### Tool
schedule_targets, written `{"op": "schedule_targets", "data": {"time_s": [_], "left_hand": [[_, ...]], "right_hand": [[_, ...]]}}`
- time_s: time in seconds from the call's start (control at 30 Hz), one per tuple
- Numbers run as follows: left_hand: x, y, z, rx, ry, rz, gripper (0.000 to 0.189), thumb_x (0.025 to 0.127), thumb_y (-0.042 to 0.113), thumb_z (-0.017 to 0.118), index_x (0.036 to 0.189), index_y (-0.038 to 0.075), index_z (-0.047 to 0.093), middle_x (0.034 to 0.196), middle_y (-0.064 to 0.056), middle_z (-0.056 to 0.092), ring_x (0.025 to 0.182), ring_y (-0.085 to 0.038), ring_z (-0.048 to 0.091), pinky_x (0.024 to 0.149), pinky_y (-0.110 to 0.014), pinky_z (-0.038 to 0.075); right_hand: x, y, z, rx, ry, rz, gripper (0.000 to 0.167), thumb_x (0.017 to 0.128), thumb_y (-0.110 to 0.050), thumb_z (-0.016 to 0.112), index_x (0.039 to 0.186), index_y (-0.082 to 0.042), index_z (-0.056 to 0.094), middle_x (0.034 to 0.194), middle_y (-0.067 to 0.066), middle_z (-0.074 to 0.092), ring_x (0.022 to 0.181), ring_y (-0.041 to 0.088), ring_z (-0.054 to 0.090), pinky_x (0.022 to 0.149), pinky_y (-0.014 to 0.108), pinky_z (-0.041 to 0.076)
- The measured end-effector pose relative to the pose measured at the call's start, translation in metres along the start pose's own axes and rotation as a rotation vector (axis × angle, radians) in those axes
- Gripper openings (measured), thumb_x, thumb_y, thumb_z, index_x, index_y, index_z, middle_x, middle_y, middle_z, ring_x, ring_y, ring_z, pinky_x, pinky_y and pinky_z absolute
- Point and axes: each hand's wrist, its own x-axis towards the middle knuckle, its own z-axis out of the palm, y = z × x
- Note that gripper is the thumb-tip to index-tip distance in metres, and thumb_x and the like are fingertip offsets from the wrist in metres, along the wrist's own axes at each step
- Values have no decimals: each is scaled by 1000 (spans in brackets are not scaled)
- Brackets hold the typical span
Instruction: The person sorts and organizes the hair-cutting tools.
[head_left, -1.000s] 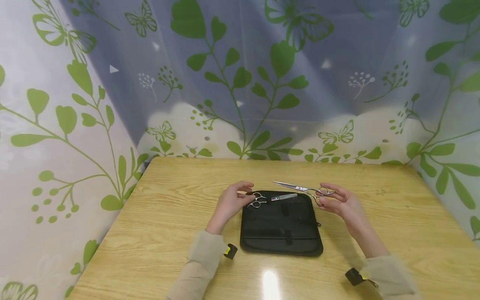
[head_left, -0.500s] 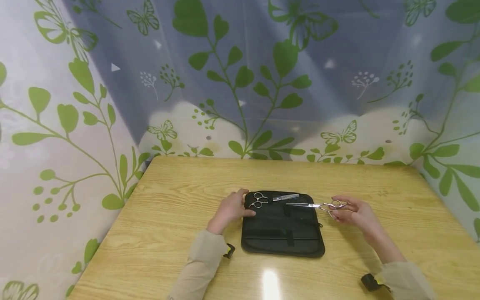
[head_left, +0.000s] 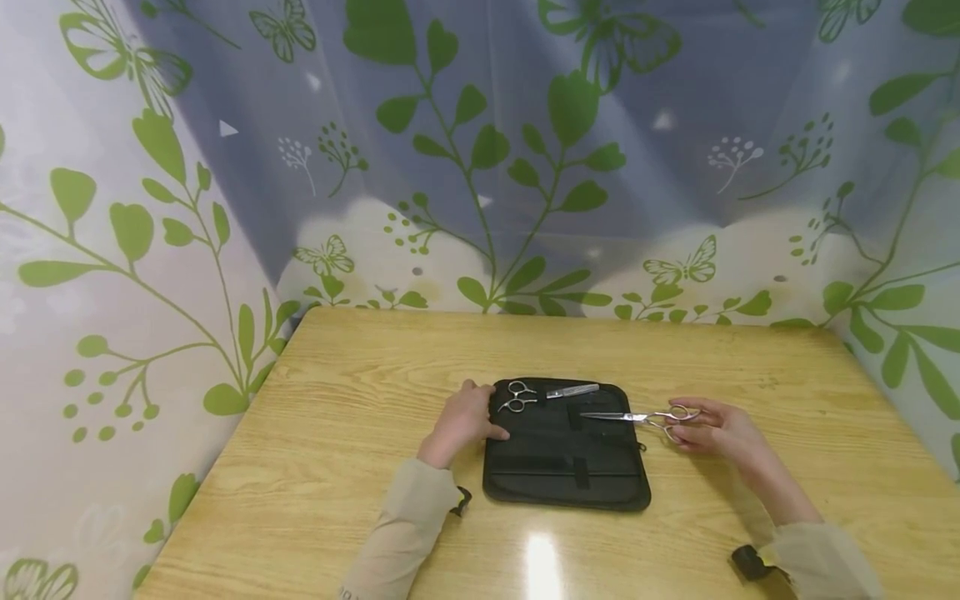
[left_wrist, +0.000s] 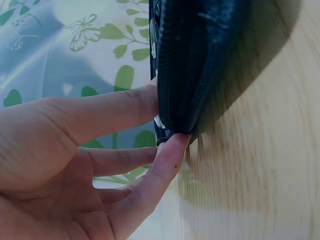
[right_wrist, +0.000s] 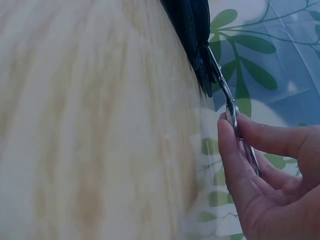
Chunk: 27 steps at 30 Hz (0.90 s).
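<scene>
A black zip scissors case (head_left: 540, 446) lies opened flat on the table. At its left edge my left hand (head_left: 461, 421) pinches the rim, thumb on top and fingers at the side, as the left wrist view of the left hand (left_wrist: 100, 150) shows. My right hand (head_left: 723, 433) holds a pair of silver scissors (head_left: 637, 416) by the finger rings, blades pointing left over the case near a dark strap (head_left: 579, 417). Another pair, thinning scissors (head_left: 573, 391) with ring handles at upper left, sits across the top of the case. In the right wrist view the held scissors (right_wrist: 231, 107) reach the case edge.
The wooden table (head_left: 360, 367) extends around the case. Behind and beside it hangs a patterned cloth (head_left: 480, 167) with green leaves and butterflies. A lower strap (head_left: 581, 472) crosses a pocket on the case's near side.
The right hand has lowered the scissors and moved right and nearer, with the blades now over the case's strap. My left hand has left the thinning scissors' handles for the case's left edge.
</scene>
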Motion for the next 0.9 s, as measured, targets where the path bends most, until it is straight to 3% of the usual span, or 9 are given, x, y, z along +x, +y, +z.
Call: {"op": "schedule_targets", "data": {"time_s": [0.2,0.47,0.9], "left_hand": [[0,1,0,18,1,-8,80,73,24,93,140,-1,57,105,-13,54,79,-23,53,77,-39,53],[-1,2,-1,16,2,-10,79,73,24,93,139,-2,58,105,-13,54,81,-23,55,79,-39,53],[-1,2,0,19,9,-18,78,72,24,94,138,-1,59,107,-14,55,84,-26,56,82,-41,54]], "right_hand": [[3,-2,10,-120,1,-27,61,92,-2,72,141,19,43,109,15,67,83,6,70,76,28,61],[6,-5,19,-122,6,-13,62,93,4,68,144,20,37,128,35,56,83,7,70,78,30,61],[8,-19,30,-167,-9,30,51,92,7,68,133,25,44,110,29,67,80,13,73,75,33,62]]}}
